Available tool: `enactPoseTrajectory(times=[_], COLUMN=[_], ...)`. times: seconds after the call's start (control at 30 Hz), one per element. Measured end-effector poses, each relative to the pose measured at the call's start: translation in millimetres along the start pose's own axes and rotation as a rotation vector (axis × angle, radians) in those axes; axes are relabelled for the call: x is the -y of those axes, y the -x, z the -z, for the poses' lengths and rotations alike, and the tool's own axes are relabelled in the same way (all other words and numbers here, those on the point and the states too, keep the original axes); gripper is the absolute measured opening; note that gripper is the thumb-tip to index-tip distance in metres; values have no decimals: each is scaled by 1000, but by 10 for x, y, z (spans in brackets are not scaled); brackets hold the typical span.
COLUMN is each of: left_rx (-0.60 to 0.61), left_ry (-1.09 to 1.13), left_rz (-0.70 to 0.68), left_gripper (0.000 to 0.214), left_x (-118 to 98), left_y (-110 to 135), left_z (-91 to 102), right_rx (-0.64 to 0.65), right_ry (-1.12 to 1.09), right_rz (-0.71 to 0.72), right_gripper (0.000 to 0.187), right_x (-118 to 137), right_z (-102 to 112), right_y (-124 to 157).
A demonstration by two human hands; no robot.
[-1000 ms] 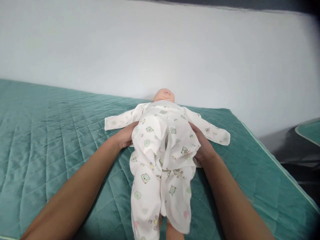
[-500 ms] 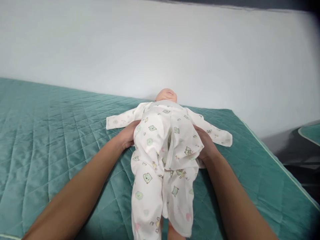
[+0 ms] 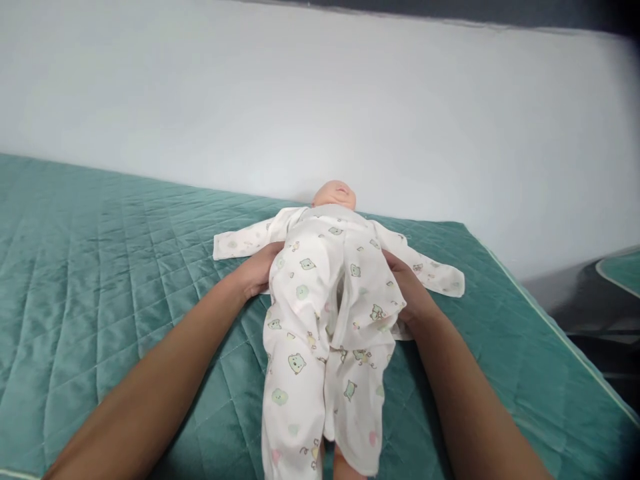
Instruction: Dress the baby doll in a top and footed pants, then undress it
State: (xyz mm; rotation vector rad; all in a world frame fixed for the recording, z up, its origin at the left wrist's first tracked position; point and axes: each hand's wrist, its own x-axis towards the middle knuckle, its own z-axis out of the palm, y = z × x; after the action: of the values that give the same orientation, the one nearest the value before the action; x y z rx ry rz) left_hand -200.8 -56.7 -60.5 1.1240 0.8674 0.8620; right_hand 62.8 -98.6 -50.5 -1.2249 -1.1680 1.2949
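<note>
A baby doll lies on its back, its head toward the wall. Over its body are white trousers printed with small green bears, creased and open at the crotch. A matching long-sleeved top has its sleeves spread to both sides. My left hand is closed at the left side of the trousers, near the waist. On the opposite side my right hand grips the trousers' edge. Cloth covers most of my fingers. Bare doll legs show below the right trouser leg.
A green quilted mat with pale edging lies under the doll. Behind it rises a white wall. At the far right stands another green-covered surface, with a dark gap beside the mat.
The view has shifted slightly, so the doll and trousers sit a little lower. Both hands keep their places at the trousers' sides, with the right side of the cloth drawn slightly inward.
</note>
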Motion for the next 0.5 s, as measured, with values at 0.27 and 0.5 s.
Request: enactPoseTrajectory(times=[0.27,0.5], left_rx=[0,-33], left_ry=[-64,-17], left_rz=[-20,36], left_gripper=[32,28], left_x=[-65,-65], left_y=[39,8], left_z=[-86,-106], right_rx=[-61,-46], right_ry=[56,85], right_rz=[41,52], right_gripper=[28,29], right_x=[35,28], right_z=[-55,-54], right_y=[26,16])
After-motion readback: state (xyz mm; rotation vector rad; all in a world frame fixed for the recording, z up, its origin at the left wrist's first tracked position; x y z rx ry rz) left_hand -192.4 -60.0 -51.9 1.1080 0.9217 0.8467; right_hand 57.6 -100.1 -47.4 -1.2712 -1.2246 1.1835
